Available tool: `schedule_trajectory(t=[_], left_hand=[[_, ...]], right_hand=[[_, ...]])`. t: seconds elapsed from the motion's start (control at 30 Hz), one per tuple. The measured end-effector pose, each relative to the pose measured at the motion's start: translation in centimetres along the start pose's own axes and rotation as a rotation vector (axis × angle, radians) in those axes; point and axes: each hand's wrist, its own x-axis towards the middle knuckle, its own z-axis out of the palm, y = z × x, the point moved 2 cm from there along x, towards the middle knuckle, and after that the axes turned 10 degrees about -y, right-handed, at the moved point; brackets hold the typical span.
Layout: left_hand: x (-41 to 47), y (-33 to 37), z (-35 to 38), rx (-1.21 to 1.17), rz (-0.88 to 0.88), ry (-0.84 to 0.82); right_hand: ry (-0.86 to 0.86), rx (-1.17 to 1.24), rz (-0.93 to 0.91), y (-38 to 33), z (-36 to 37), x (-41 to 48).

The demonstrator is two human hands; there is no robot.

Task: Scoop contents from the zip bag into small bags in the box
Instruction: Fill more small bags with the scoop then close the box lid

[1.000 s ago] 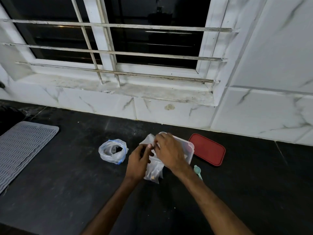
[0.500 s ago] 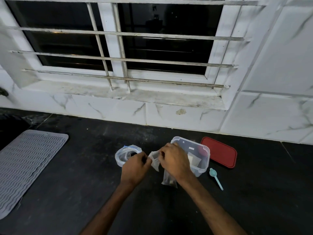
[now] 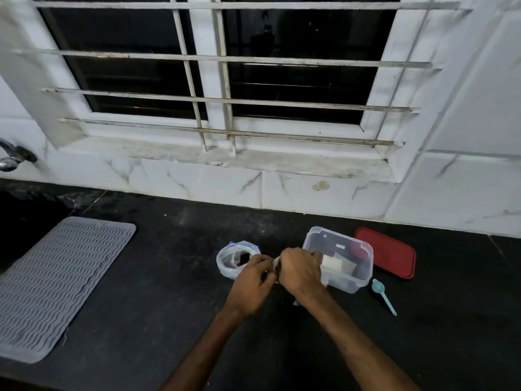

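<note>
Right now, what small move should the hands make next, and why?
Probably spread open the mouth of the small bag. The left hand and right hand both pinch it between the zip bag and the box, while the scoop lies untouched on the counter, so filling cannot start yet.

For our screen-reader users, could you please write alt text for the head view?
Over a black counter, the left hand and right hand both pinch a small clear bag between them. An open zip bag sits to the left; a clear box, red lid and teal scoop to the right.
</note>
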Motion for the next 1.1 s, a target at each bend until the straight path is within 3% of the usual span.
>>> schedule_trajectory(t=[0.13,0.27,0.43,0.57,0.67,0.87,1.1], left_hand=[[-1.5,-1.5,1.1,-0.23,0.024,-0.093],[-1.6,-3.3,2.9,-0.303,-0.045,-0.124],[-2.2,-5.0,4.8,-0.14,-0.152,-0.304],[-2.3,-3.5,7.5,0.011,-0.251,-0.088],[-2.0,-2.3,8.8,0.001,-0.258,0.043],[-1.3,-1.1,12.0,0.022,-0.316,0.132],[-0.3,-0.2,13.9,0.0,-0.476,0.262]], right_hand=[[-0.078,-0.017,-0.052,0.2,1.3,-0.1],[-0.207,0.007,-0.036,0.9,3.1,-0.5],[-0.216,-0.012,-0.036,0.6,5.3,-0.8],[-0.327,-0.031,-0.051,0.4,6.3,-0.6],[-0.22,0.188,-0.077,2.5,6.3,-1.0],[-0.025,0.574,-0.085,11.3,5.4,-1.4],[0.192,0.779,0.17,21.3,6.6,0.3]])
